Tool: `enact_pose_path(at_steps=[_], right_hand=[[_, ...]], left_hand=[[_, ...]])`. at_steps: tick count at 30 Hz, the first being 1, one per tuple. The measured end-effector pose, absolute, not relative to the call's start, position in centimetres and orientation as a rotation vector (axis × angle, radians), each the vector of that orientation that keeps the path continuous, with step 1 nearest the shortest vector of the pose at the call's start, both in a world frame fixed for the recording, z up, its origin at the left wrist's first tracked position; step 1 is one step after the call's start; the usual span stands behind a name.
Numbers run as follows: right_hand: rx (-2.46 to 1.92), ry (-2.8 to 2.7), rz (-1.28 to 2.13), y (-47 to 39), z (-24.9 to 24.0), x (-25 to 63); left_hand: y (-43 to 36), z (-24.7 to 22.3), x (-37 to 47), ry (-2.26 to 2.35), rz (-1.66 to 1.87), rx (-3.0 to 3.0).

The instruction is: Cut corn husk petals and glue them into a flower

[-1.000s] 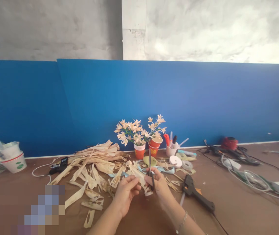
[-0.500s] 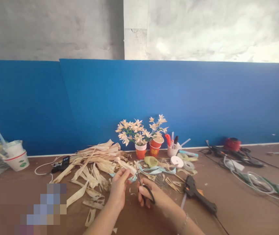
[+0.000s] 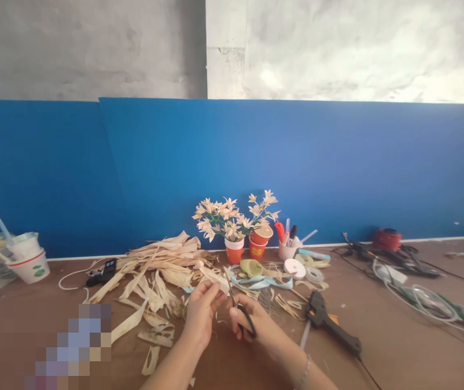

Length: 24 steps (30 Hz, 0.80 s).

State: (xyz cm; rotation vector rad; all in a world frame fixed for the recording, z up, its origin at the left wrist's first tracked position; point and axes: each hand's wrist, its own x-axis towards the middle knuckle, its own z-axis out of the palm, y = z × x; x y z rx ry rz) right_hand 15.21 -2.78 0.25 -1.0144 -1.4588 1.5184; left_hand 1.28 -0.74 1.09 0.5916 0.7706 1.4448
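My left hand (image 3: 201,314) pinches a pale strip of dried husk (image 3: 214,277), which slants up to the left above its fingers. Black-handled scissors (image 3: 246,320) are in my right hand (image 3: 252,319), blades pointing up and touching or very near the strip's right end. Whether the blades are parted is hard to tell. Behind my hands, pale flowers (image 3: 227,211) on green stems stand in red paper cups (image 3: 234,253). A heap of dried husk (image 3: 171,254) spreads to the left of the cups.
A black glue gun (image 3: 333,325) lies right of my right hand. White tape rolls (image 3: 294,268) and a pen cup (image 3: 288,250) stand behind it. Cables (image 3: 427,303) spread at far right. At far left is a white cup (image 3: 31,268) near clear containers.
My left fingers have shifted slightly on the strip, and its right part now turns a little toward the scissors. The scissors' handles look closer together.
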Motion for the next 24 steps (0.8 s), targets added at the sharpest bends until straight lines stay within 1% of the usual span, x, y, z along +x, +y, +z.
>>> enact_pose_path(at_steps=[11,24], right_hand=[[-0.954,-1.412,1.48,-2.4,0.0,15.0],[-1.095,-1.448,1.468,-2.3,0.7,15.5]], left_hand=[[-0.4,1.0,1.2,0.786,1.451,0.566],[-0.2,1.3,0.5,0.827,1.393,0.666]])
